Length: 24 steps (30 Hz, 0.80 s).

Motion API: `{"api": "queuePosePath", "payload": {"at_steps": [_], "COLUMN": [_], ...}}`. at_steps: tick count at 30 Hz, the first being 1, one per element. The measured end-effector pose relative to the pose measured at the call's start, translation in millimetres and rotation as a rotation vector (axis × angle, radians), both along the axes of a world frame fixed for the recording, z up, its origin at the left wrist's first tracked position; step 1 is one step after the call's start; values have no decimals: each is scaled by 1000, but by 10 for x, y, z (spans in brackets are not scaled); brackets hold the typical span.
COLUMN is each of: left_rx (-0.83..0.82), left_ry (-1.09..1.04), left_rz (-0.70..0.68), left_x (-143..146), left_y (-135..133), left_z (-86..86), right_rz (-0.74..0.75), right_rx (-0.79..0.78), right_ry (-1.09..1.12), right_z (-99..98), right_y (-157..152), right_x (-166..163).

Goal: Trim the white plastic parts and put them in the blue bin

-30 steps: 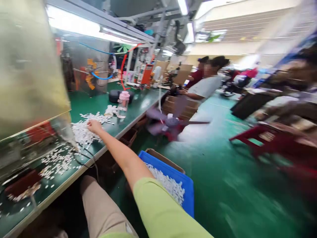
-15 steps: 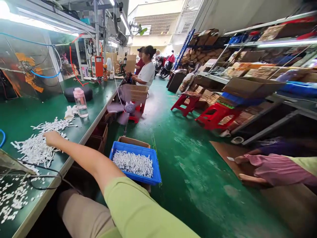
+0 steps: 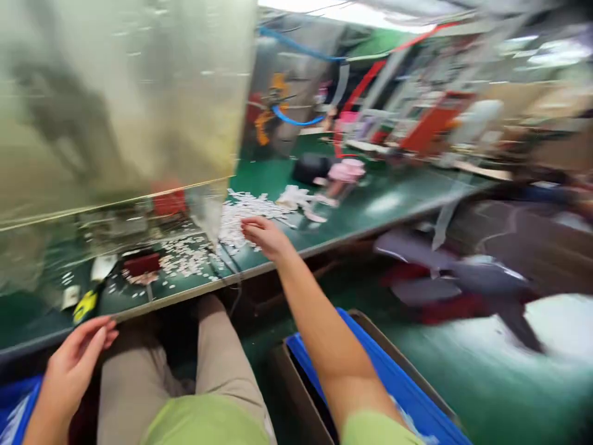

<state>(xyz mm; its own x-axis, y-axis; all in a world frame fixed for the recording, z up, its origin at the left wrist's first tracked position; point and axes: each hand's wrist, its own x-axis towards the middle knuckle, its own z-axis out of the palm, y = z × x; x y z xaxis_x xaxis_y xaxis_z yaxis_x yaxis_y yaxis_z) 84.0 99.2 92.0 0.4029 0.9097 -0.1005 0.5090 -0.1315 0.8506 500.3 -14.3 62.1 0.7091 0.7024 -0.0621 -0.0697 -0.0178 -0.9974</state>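
Fingers (image 3: pixel 252 230) of the right hand (image 3: pixel 269 239) half-curled at the near side of the white strip pile (image 3: pixel 245 205) on the tabletop (image 3: pixel 361 213); blur, can't tell if a strip is pinched. Left hand (image 3: pixel 65 369): fingers loosely bent toward thumb, can't tell if holding anything; yellow tool handle (image 3: pixel 86 305) just beyond. Likely works best: right fingers low, light touch from pile's near edge, avoid snagging dark cable (image 3: pixel 230 258) left of them, keep strips out of small white pieces (image 3: pixel 188 254) farther left.
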Motion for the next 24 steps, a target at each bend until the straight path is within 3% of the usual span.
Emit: {"api": "queuePosePath", "payload": {"at_steps": [4,7,11,15,20,24], "left_rx": [466,690,696,648,708,759], "left_ry": [141,374,708,734,478,452], "left_rz": [64,45,81,55,152,82], "left_x": [46,129,230,123,-167,-156], "left_y": [115,258,323,255,18,-34], "left_z": [-17,-120,-267,-260,52,309], "right_rz": [15,-7,-11,-39,-110,-114], "right_rx": [-22,-15,-36,-74,-67,3], "right_ry": [25,65,79,64,16,22], "right_z": [-172,-130,-4,25,-37,-69], "right_y": [-233,-339,-367,-449,-661,-663], "right_x": [-188,-373,-625,-746,-757,-793]}}
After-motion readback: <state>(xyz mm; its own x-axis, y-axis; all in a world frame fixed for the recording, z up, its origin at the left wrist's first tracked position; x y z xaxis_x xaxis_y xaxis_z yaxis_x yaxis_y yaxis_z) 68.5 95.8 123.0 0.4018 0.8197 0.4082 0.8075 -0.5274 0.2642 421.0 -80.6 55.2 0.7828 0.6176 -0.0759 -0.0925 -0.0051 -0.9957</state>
